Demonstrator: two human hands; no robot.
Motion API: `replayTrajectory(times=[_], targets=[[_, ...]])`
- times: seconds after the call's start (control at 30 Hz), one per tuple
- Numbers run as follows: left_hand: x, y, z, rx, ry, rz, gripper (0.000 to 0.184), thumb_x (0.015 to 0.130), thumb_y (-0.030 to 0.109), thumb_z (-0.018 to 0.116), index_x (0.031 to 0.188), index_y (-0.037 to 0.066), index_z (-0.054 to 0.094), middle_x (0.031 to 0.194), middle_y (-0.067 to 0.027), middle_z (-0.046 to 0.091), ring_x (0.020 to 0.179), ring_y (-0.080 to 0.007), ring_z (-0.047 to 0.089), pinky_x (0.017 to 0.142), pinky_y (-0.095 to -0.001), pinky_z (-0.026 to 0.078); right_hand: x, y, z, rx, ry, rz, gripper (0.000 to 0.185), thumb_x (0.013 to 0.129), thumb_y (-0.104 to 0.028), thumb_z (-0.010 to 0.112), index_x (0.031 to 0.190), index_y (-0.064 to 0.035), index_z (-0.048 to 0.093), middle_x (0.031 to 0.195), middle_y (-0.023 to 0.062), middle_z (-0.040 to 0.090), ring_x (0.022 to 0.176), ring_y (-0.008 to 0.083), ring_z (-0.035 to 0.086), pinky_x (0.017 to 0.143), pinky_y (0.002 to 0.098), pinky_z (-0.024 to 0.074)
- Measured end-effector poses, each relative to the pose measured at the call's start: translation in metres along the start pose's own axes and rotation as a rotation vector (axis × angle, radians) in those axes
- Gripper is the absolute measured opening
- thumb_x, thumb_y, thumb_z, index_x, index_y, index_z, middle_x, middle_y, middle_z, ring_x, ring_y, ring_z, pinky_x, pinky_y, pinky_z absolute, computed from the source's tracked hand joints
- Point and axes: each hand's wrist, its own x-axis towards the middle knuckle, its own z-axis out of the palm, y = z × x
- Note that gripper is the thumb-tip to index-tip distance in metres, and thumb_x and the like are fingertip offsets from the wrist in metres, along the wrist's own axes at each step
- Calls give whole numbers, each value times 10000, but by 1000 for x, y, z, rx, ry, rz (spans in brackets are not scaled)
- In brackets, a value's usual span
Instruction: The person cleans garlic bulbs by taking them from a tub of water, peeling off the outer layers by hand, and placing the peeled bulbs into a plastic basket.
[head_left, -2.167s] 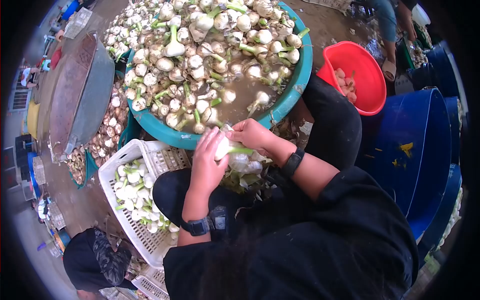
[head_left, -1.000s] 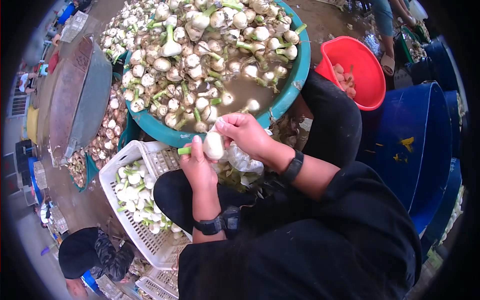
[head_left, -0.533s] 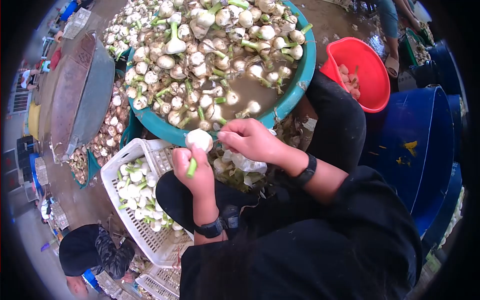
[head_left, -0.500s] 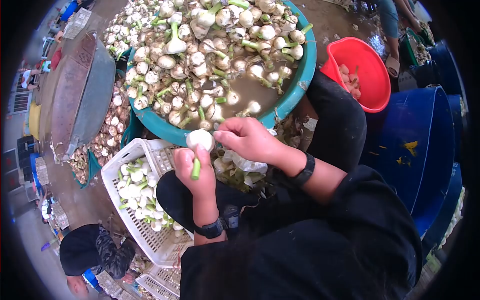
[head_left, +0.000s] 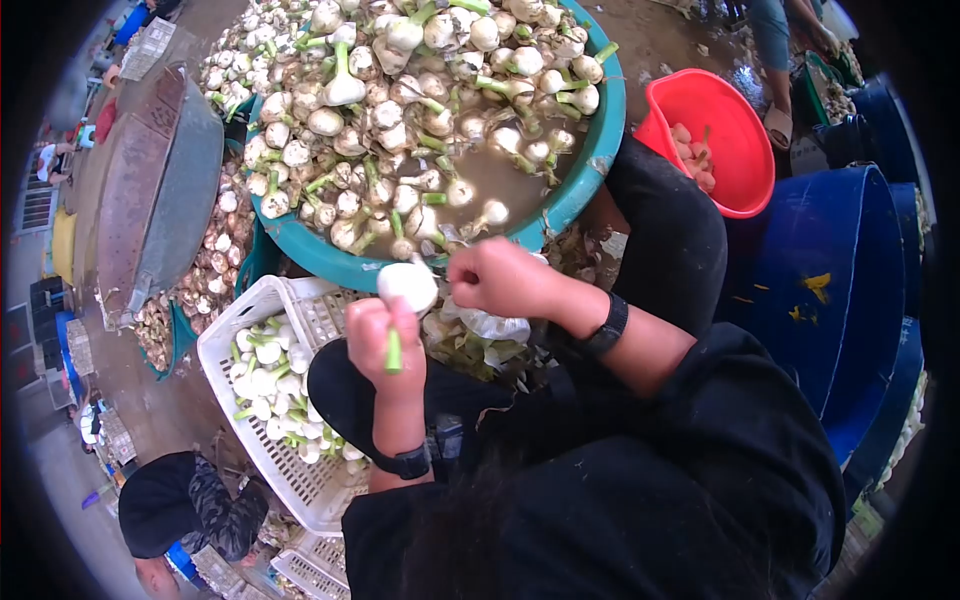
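Note:
My left hand [head_left: 378, 340] is wrapped round a white garlic bulb [head_left: 408, 287], with its green stem pointing down toward me. Just right of the bulb, my right hand [head_left: 497, 277] is closed, its fingers curled in. A thin pale strip shows between that hand and the bulb, but what the fingers hold is hidden. Beyond both hands stands a large teal tub [head_left: 338, 262] of murky water, heaped with muddy garlic bulbs [head_left: 388, 140]. At the lower left, a white plastic crate [head_left: 240, 400] holds clean garlic bulbs [head_left: 270, 372] with short green stems.
A red bucket [head_left: 745, 150] with pinkish pieces inside is at upper right, above a big blue barrel [head_left: 800, 260]. Peelings [head_left: 480, 350] and clear plastic lie below my right hand. A metal wheelbarrow-like tub [head_left: 165, 180] stands left. Another person [head_left: 190, 505] bends at lower left.
My right hand has drawn slightly right, away from the bulb, and its fingers have curled tighter. The left hand still holds the garlic. The whole view has shifted a little.

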Motion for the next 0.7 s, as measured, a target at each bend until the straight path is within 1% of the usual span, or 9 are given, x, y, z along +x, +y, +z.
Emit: replayTrajectory(times=[0.07, 0.13, 0.2, 0.27, 0.4, 0.47, 0.53, 0.6, 0.7], targets=[[1, 7, 7, -441, 302, -573, 262, 868, 164, 522, 665, 29, 424, 698, -61, 503, 564, -118, 486, 499, -255, 409, -13, 32, 16, -51, -81, 21, 132, 674, -154, 577, 652, -24, 583, 643, 167, 580, 634, 322, 574, 598, 402, 465], [12, 10, 5, -718, 406, -895, 251, 876, 156, 499, 671, 33, 423, 679, -41, 513, 531, -74, 462, 485, -206, 396, -20, 35, 21, -251, -198, 169, 155, 698, -179, 581, 687, -24, 584, 668, 163, 587, 650, 337, 570, 608, 407, 460], [4, 3, 5, -623, 276, -849, 235, 879, 158, 492, 687, 42, 423, 683, -36, 505, 552, -75, 474, 485, -207, 397, -17, 19, 20, -116, -1, 102, 170, 734, -185, 596, 715, -18, 576, 683, 153, 592, 635, 322, 569, 603, 383, 463], [-3, -2, 6, -536, 127, -799, 219, 882, 160, 485, 704, 51, 422, 687, -31, 497, 574, -77, 486, 484, -209, 397, -2, -15, 8, 396, 245, -28, 100, 782, -118, 593, 819, -26, 596, 694, 97, 590, 563, 212, 559, 551, 317, 452], [0, -6, 12, -653, 28, -661, 201, 875, 153, 489, 705, 71, 421, 679, -20, 499, 519, -65, 456, 437, -216, 385, 19, -22, -4, 691, -66, 111, 92, 821, -108, 574, 823, -18, 590, 695, 69, 570, 580, 159, 541, 559, 289, 444], [8, -2, 11, -779, 198, -1089, 183, 874, 189, 496, 731, 87, 444, 651, -9, 506, 474, -70, 448, 418, -212, 375, 7, -19, 3, 286, 73, -242, 82, 783, -81, 577, 757, -4, 566, 728, 131, 556, 651, 266, 544, 602, 338, 448], [10, -8, 7, -843, 250, -1175, 159, 871, 224, 504, 799, 89, 459, 646, -7, 508, 465, -67, 429, 410, -209, 370, -15, -9, 13, 43, 5, -475, 99, 772, -84, 562, 695, -21, 561, 711, 132, 534, 696, 280, 556, 630, 370, 460], [8, -21, 4, -1135, 269, -1469, 169, 878, 265, 491, 856, 98, 500, 620, 17, 481, 427, -63, 392, 383, -200, 327, -34, 30, 17, -297, -257, -374, 56, 756, -83, 551, 732, -37, 573, 736, 124, 539, 740, 277, 569, 659, 376, 472], [1, -36, -3, -1264, 281, -1537, 198, 870, 285, 486, 902, 95, 532, 576, 39, 411, 409, -62, 369, 351, -203, 274, -44, 33, 12, -636, -259, -107, 59, 734, -103, 555, 740, -51, 583, 783, 112, 558, 767, 272, 580, 662, 372, 482]])
